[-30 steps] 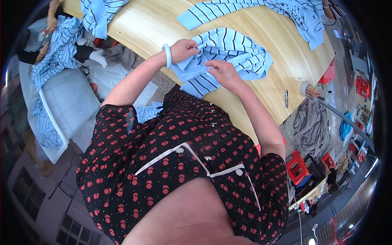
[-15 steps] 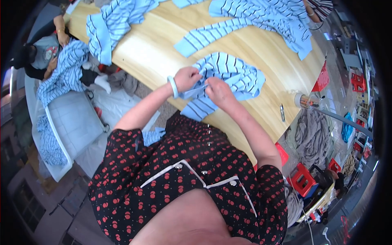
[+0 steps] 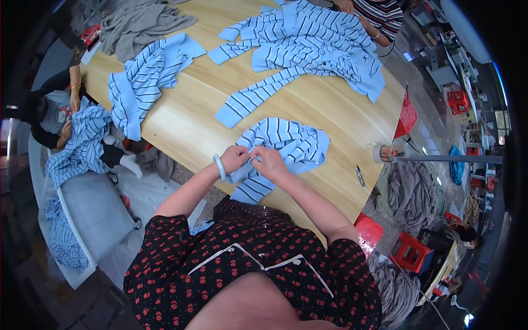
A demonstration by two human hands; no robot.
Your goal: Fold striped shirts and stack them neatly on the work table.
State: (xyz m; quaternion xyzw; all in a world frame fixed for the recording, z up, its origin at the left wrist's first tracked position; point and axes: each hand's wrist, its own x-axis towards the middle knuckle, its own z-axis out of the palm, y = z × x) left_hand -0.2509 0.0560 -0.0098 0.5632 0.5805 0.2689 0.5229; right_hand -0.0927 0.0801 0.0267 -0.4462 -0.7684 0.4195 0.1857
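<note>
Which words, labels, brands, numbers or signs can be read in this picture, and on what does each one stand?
None can be read.
Print on the co-worker's grey shirt: too small and blurred.
Blue striped garment in the left hand and right hand: no readable text.

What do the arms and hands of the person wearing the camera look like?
The left hand and right hand wear no gloves. A smooth, pale blue-white bangle circles the left wrist; no bangle shows on the right one. The forearms are bare below short, loose black sleeves patterned with red round shapes and tiny pale dots.
</note>
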